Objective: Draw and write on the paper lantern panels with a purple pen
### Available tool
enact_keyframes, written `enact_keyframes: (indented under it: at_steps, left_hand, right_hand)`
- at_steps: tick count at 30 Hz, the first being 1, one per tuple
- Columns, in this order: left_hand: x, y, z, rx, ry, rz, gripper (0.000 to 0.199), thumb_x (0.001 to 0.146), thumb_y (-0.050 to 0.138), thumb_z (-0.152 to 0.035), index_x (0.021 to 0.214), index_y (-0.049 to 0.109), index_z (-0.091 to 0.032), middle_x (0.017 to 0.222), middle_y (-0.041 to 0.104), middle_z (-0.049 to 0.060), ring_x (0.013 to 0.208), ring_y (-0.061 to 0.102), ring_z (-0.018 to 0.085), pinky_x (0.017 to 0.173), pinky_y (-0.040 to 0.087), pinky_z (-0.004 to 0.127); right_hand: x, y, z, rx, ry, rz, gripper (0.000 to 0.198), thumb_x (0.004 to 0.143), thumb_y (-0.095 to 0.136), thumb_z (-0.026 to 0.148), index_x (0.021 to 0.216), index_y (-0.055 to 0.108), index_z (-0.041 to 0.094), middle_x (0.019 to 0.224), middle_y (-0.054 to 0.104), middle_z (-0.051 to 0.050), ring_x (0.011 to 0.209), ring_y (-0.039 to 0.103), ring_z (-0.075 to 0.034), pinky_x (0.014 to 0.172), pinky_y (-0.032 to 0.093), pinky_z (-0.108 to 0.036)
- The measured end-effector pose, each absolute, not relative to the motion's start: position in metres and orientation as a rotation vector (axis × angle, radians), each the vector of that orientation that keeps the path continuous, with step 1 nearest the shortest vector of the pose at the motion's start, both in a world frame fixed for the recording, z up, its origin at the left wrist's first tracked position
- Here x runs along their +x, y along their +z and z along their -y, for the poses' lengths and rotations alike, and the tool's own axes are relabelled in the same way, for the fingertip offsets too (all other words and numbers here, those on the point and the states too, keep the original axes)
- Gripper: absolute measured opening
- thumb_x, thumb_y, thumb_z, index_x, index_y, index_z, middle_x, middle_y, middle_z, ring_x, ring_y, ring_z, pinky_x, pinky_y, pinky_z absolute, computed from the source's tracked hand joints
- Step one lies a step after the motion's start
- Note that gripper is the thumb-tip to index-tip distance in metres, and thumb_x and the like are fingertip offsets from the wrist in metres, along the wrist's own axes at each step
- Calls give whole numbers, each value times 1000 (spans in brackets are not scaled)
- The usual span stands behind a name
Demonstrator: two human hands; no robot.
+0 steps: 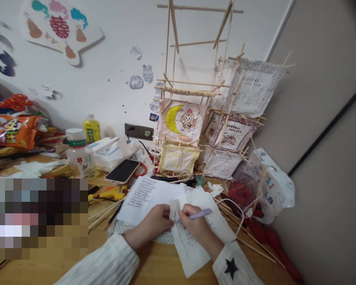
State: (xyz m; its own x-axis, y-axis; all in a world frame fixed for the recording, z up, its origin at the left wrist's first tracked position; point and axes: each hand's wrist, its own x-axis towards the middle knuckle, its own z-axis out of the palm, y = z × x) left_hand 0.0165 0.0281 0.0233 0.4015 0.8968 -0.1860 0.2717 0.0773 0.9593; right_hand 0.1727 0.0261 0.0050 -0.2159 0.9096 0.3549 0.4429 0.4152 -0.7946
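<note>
Clock face centred on the right fingertips, 12 o'clock toward the wall.

Right hand: fingers drawn close together around a purple pen. The barrel points back to between 2 and 3 o'clock, its writing end to between 8 and 9. The tip sits close to the left thumb; contact with the paper cannot be told.

White paper: lies directly beneath the pen fingers and extends mainly toward 6 o'clock. Long axis close to 12-to-6, tipped slightly toward 11-to-5. A wavy dark line follows that axis down its left part, so the pen lies steeply across the line.

Left hand: at 9 o'clock, fingers curled and narrow, thumb at the paper's left edge. Pinching or only pressing: cannot tell. Both hands are at the paper's upper part; the right is nearer the line, the left nearer the edge.

Surroundings: handwritten sheet at 10 o'clock, just beyond the left hand; stick frame with decorated panels at 12, well apart.
</note>
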Motion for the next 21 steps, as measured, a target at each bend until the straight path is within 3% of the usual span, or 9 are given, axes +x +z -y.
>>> enact_keyframes:
  at_steps: [21]
  left_hand:
    - [17,23,-27,1437,673,-1116,17,54,57,-13,71,60,-14,61,62,-2,64,60,18,56,45,24]
  right_hand:
    - [172,9,-24,-1121,794,1801,28,72,44,19,47,32,21,41,36,6,43,35,-9,41,26,-20]
